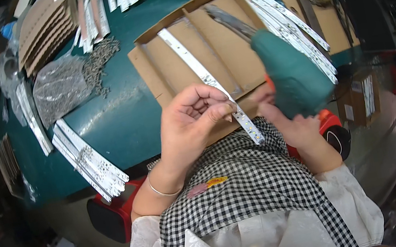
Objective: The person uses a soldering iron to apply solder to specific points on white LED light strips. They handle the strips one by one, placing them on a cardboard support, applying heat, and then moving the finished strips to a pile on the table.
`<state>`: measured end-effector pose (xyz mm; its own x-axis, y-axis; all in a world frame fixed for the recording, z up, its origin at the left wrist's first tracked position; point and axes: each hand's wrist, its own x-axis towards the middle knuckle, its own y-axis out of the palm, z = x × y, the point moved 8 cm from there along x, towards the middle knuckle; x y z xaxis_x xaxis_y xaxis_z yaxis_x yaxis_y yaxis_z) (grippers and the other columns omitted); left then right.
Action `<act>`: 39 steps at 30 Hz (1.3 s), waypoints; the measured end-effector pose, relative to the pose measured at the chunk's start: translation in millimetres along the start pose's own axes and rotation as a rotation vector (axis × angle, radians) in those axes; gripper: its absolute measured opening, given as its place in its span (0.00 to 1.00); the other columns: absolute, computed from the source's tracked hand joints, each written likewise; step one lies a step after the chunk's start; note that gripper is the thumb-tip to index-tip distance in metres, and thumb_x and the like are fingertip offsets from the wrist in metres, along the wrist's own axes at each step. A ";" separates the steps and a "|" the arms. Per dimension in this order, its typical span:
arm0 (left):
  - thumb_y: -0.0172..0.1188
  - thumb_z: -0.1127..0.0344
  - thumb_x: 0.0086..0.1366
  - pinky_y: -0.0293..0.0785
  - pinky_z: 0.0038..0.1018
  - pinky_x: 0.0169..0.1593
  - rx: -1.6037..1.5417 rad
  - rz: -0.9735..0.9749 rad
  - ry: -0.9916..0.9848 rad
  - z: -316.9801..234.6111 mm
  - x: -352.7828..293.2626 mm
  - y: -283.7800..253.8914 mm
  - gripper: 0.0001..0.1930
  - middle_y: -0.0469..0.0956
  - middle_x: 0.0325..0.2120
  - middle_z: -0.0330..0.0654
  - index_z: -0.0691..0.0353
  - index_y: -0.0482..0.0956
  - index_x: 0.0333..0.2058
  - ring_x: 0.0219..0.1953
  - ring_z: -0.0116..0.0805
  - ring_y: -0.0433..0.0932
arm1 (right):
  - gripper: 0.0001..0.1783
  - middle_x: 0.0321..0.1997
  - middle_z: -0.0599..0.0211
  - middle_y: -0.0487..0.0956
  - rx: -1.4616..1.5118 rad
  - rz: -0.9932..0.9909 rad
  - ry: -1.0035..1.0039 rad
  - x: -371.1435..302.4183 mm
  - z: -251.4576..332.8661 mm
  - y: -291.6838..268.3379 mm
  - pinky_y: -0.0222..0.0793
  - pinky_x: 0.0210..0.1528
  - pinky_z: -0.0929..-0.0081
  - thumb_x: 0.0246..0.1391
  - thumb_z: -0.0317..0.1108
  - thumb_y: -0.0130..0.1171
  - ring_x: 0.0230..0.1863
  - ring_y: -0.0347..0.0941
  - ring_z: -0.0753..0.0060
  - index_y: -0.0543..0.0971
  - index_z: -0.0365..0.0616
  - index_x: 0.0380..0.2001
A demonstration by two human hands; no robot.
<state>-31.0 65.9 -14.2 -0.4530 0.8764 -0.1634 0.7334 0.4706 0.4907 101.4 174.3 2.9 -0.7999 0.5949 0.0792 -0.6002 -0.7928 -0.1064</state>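
Observation:
My left hand [194, 119] is closed in a pinch on a narrow white LED strip [193, 63]. The strip's near end, dotted with small yellow LEDs, sticks out past my fingertips above my checked apron. Its far part slants over an open cardboard tray [218, 43]. In my right hand [291, 125] is a green power drill [289, 70] with an orange trigger, smeared by motion. The drill's dark front part [230, 20] points over the tray toward the far left. My right fingers are partly hidden behind the drill's body.
On the green table [113, 125], a bunch of LED strips [91, 161] lies at left near the edge. Small metal fasteners [101, 61] spill from a clear plastic bag [61, 84]. More strips [281, 24] lie right of the tray; stacked cardboard pieces [46, 31] stand far left.

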 end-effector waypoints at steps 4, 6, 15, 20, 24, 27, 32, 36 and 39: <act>0.60 0.77 0.63 0.77 0.23 0.42 0.047 0.046 -0.043 11.1 3.7 8.3 0.05 0.79 0.31 0.42 0.69 0.73 0.35 0.35 0.27 0.79 | 0.21 0.40 0.62 0.82 0.042 -0.033 0.082 4.0 -14.0 4.4 0.76 0.41 0.76 0.47 0.23 0.65 0.39 0.80 0.74 0.75 0.35 0.46; 0.60 0.77 0.63 0.77 0.22 0.41 0.032 0.047 -0.034 12.6 5.5 10.1 0.05 0.79 0.31 0.42 0.69 0.73 0.36 0.34 0.27 0.79 | 0.24 0.40 0.61 0.82 0.019 -0.035 0.052 3.3 -14.3 4.1 0.76 0.42 0.75 0.45 0.24 0.67 0.39 0.81 0.71 0.74 0.34 0.48; 0.64 0.75 0.60 0.78 0.23 0.39 0.371 -0.048 0.106 7.3 3.5 7.7 0.06 0.81 0.29 0.42 0.68 0.77 0.34 0.33 0.26 0.81 | 0.30 0.43 0.58 0.81 -0.216 0.034 -0.151 12.5 -11.0 7.8 0.75 0.42 0.75 0.43 0.25 0.68 0.40 0.81 0.68 0.72 0.33 0.51; 0.69 0.77 0.51 0.78 0.24 0.33 0.852 -0.078 0.437 -20.8 -4.9 15.4 0.09 0.82 0.26 0.45 0.65 0.81 0.32 0.28 0.35 0.82 | 0.29 0.43 0.58 0.80 -0.178 0.053 -0.100 12.6 -20.9 12.3 0.75 0.43 0.74 0.44 0.25 0.67 0.41 0.81 0.69 0.71 0.33 0.52; 0.71 0.77 0.47 0.76 0.25 0.31 0.890 -0.057 0.484 -23.1 -3.7 9.2 0.10 0.82 0.24 0.42 0.63 0.82 0.30 0.26 0.35 0.81 | 0.30 0.44 0.58 0.80 -0.163 0.087 -0.099 15.3 -23.1 17.4 0.74 0.45 0.74 0.45 0.25 0.67 0.42 0.80 0.71 0.71 0.32 0.52; 0.70 0.77 0.45 0.72 0.26 0.35 1.017 -0.116 0.489 -30.0 -0.6 -4.5 0.09 0.81 0.23 0.40 0.62 0.83 0.28 0.27 0.32 0.79 | 0.29 0.45 0.59 0.80 -0.098 0.060 -0.096 11.9 -31.5 14.6 0.73 0.47 0.75 0.45 0.24 0.67 0.43 0.79 0.72 0.70 0.31 0.52; 0.70 0.76 0.46 0.62 0.29 0.47 1.262 -0.256 0.546 -34.7 13.2 -27.2 0.08 0.79 0.23 0.36 0.58 0.84 0.27 0.30 0.30 0.77 | 0.26 0.45 0.60 0.80 0.025 0.062 0.060 11.4 -35.3 14.3 0.73 0.47 0.76 0.49 0.20 0.64 0.43 0.78 0.73 0.69 0.32 0.53; 0.70 0.74 0.47 0.58 0.33 0.53 1.331 -0.284 0.531 -27.6 19.3 -29.9 0.07 0.79 0.23 0.34 0.55 0.85 0.27 0.30 0.28 0.77 | 0.26 0.44 0.59 0.80 0.008 0.109 0.109 7.5 -40.3 13.6 0.75 0.47 0.76 0.50 0.19 0.62 0.44 0.78 0.73 0.68 0.31 0.53; 0.70 0.73 0.48 0.55 0.35 0.55 1.372 -0.279 0.521 -23.7 20.0 -32.3 0.07 0.78 0.22 0.33 0.55 0.85 0.28 0.30 0.27 0.77 | 0.26 0.43 0.59 0.81 0.039 0.105 0.071 5.5 -44.2 12.8 0.75 0.46 0.76 0.50 0.19 0.62 0.44 0.79 0.72 0.67 0.31 0.53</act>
<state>-75.7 65.8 -13.0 -0.5636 0.7495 0.3472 0.3541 0.5989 -0.7183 89.4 173.3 -41.9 -0.8570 0.5153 -0.0013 -0.5139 -0.8549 -0.0712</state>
